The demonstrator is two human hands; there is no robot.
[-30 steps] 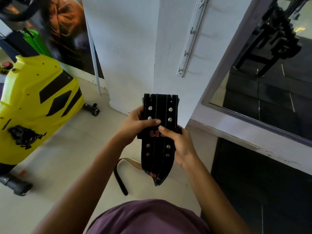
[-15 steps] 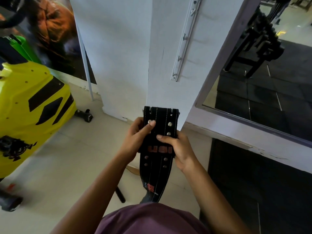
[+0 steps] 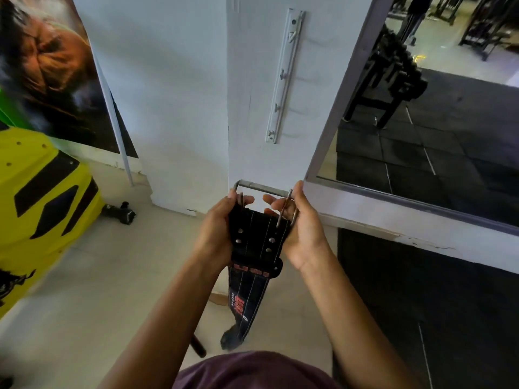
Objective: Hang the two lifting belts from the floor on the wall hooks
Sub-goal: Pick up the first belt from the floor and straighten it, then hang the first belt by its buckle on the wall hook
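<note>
I hold a black lifting belt (image 3: 254,242) with studs and red lettering upright in front of me, its tail hanging down toward my body. My left hand (image 3: 217,231) grips its left edge and my right hand (image 3: 302,228) grips its right edge at the steel buckle (image 3: 264,189), which is swung open at the top. A white rail of wall hooks (image 3: 283,77) runs up the white pillar above my hands, with nothing on it. A second belt (image 3: 217,299), tan with a dark end, lies on the floor, mostly hidden behind my arms.
A yellow and black exercise machine (image 3: 42,209) stands at the left on the pale tiled floor. A large mirror (image 3: 438,113) at the right reflects dark gym racks. A poster (image 3: 53,74) leans on the wall at the upper left. Black rubber flooring (image 3: 438,318) lies at the right.
My hands have shifted to the belt's top edges and the steel buckle has swung out above them. The view has tilted up, showing more of the hook rail.
</note>
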